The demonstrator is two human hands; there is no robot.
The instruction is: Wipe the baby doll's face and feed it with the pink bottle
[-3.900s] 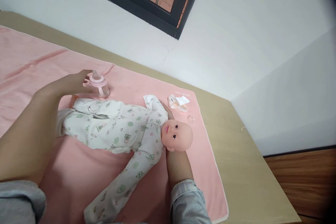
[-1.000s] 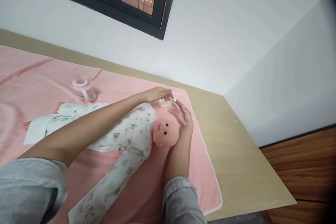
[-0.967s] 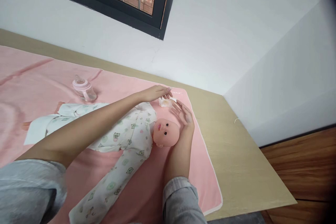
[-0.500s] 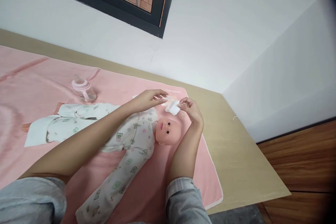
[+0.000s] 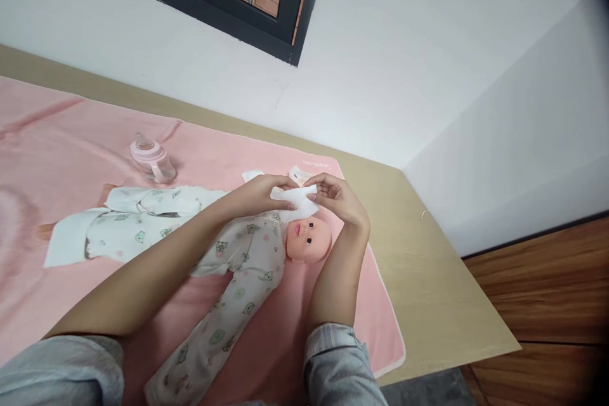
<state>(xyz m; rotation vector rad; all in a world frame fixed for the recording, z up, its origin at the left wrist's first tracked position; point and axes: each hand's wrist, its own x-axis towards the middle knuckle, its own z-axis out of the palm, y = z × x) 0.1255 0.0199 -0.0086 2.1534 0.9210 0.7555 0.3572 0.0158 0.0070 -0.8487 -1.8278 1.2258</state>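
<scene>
While both hands meet just above the doll's head, they hold a white tissue (image 5: pixel 301 204) spread between them. The left hand (image 5: pixel 261 194) pinches its left end, thumb on the near side and fingers behind; the right hand (image 5: pixel 339 198) pinches the other end between thumb and forefinger, with its remaining fingers curled. The tissue hangs over the doll's neck and the near edge of its face; whether it touches either cannot be told.

The doll (image 5: pixel 254 252) lies on its back in a white printed suit, its head to the right and its feet to the left, with one sleeve stretched toward the bottom edge of the view. The left forearm crosses over its body, and the right forearm passes close beside its head. Just beyond the hands lies a small packet (image 5: pixel 299 174), partly hidden by the fingers. A pink-topped bottle (image 5: pixel 153 161) stands on the far side of the doll's legs, well apart from both hands.

Under all of these lies a pink blanket (image 5: pixel 219 146), spread over a tan table (image 5: pixel 428 292) set against a white wall (image 5: pixel 380 63). A dark-framed window (image 5: pixel 285 32) opens above.
</scene>
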